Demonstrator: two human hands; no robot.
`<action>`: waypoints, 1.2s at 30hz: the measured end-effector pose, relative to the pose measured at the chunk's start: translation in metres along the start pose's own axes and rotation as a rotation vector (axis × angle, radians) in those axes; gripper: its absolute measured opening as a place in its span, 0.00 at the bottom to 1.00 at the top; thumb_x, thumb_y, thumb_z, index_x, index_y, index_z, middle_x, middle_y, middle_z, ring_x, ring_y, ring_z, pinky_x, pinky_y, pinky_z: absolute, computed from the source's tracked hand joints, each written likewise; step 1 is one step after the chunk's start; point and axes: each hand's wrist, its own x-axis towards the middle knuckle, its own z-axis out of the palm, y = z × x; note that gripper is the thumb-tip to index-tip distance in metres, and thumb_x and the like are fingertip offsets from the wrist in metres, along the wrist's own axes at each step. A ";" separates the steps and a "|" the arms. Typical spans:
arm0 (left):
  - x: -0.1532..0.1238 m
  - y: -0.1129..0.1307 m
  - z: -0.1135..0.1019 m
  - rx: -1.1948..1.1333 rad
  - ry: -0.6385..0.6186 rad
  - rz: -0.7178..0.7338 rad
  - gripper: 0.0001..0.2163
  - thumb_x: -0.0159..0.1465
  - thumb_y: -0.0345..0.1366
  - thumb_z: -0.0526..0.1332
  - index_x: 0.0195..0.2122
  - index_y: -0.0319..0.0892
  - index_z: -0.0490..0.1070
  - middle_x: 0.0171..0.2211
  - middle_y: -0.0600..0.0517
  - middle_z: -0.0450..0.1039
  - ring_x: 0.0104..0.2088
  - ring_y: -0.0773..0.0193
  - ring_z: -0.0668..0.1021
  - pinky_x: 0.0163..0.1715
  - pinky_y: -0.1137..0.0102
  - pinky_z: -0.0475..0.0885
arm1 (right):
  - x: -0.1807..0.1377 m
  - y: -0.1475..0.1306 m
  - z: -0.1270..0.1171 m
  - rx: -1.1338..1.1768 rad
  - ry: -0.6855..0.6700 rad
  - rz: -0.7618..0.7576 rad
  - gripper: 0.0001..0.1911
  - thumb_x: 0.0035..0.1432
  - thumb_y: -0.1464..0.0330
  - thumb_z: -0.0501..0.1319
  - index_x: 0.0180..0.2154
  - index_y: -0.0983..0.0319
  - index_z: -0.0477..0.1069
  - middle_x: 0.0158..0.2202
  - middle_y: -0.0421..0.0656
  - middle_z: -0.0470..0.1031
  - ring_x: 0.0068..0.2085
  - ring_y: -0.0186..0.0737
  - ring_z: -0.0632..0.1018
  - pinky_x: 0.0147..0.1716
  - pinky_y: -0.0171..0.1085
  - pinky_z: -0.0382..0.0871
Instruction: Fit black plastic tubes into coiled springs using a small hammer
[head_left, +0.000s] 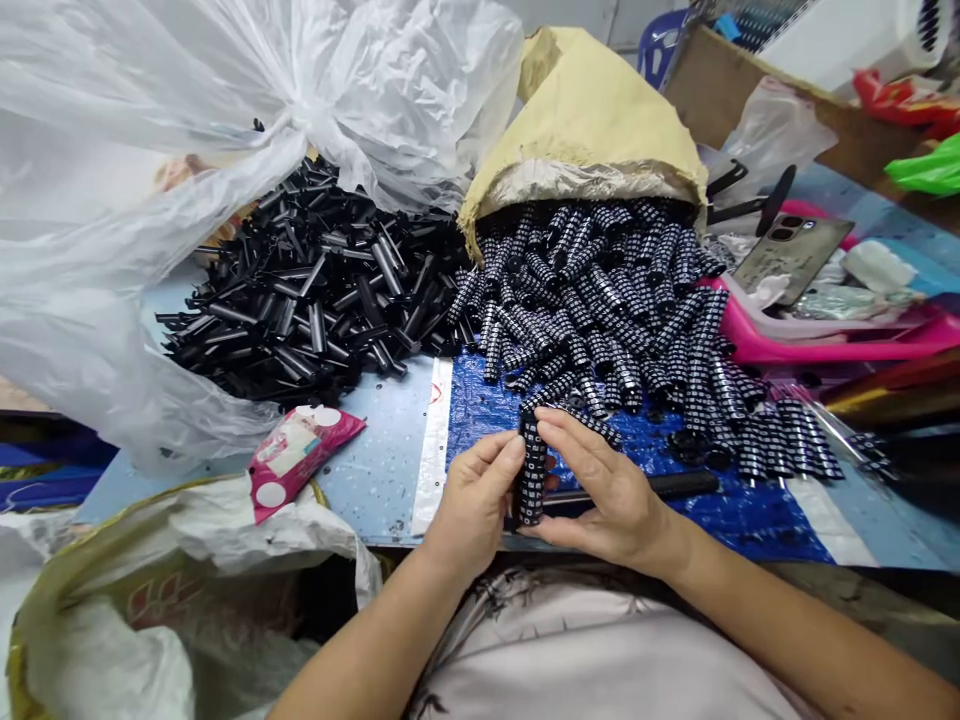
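A black tube with rows of white printed characters (532,470) stands upright in front of my body, held between both hands. My left hand (476,500) pinches its left side between thumb and fingers. On the other side, my right hand (611,495) has fingertips at the tube's top and its thumb near the bottom end. Behind the hands lies a heap of similar printed tubes (592,300), spilling from a yellow sack (592,110). To its left is a pile of plain black plastic pieces (322,290). A dark rod (682,485) lies partly hidden behind my right hand.
A pink packet (300,455) sits at the table's front left. Clear plastic sheeting (187,90) hangs over the left side. At right, a pink basket (757,330) holds a phone (795,255) and clutter. An open sack (195,560) stands below the left edge.
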 end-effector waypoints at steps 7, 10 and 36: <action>0.011 0.001 -0.024 0.051 0.045 0.015 0.18 0.55 0.46 0.72 0.41 0.43 0.74 0.31 0.52 0.78 0.28 0.64 0.80 0.30 0.71 0.75 | -0.020 0.005 -0.012 -0.067 -0.142 0.115 0.49 0.59 0.51 0.66 0.70 0.68 0.48 0.65 0.60 0.62 0.66 0.59 0.64 0.63 0.57 0.64; 0.018 0.003 -0.050 0.513 0.169 0.327 0.12 0.60 0.42 0.68 0.42 0.43 0.76 0.36 0.52 0.79 0.35 0.63 0.79 0.39 0.68 0.74 | -0.043 0.009 -0.020 -0.278 -0.297 0.160 0.20 0.66 0.62 0.62 0.56 0.64 0.67 0.50 0.53 0.76 0.52 0.55 0.76 0.50 0.53 0.73; 0.059 0.041 -0.085 1.187 -0.075 0.053 0.18 0.43 0.44 0.75 0.23 0.43 0.66 0.17 0.61 0.61 0.21 0.69 0.61 0.22 0.72 0.54 | 0.001 -0.018 0.012 -0.248 -0.337 0.010 0.10 0.71 0.68 0.54 0.46 0.61 0.74 0.26 0.41 0.71 0.27 0.38 0.73 0.27 0.37 0.68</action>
